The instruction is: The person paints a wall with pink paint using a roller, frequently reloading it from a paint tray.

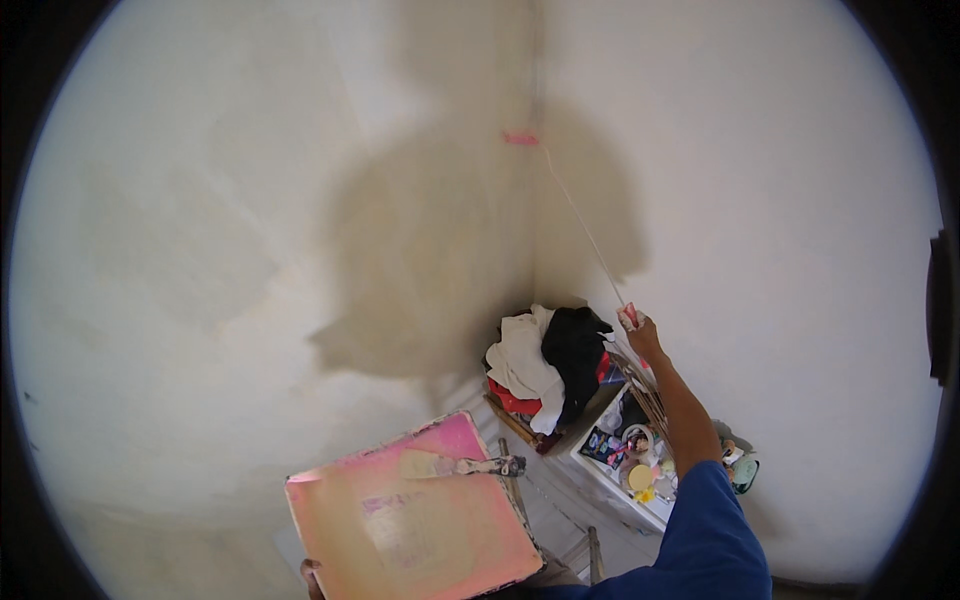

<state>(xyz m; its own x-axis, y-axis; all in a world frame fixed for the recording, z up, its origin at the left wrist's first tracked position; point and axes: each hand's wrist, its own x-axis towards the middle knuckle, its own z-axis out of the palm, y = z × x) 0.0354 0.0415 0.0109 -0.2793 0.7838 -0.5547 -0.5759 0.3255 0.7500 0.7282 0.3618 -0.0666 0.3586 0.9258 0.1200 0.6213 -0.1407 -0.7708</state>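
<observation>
My right hand point(642, 332) is closed round the pink handle of a small paint roller point(521, 139). Its long thin wire frame slants up and left from my hand, and the pink roller head lies at the wall corner point(533, 200), in my shadow. At the lower left, my left hand point(311, 578) grips the edge of a large shallow paint tray point(400, 540), stained orange, yellow and pink; only part of that hand shows. A paint-crusted brush point(490, 466) rests across the tray's upper part, its dark handle end pointing right.
Below the corner stands a heap of white, black and red cloths point(530, 370). Beside it, under my right arm, a white cabinet point(620, 495) carries jars and small items. A green object point(745, 475) sits right of my arm. Thin wooden legs point(596, 555) show near the tray.
</observation>
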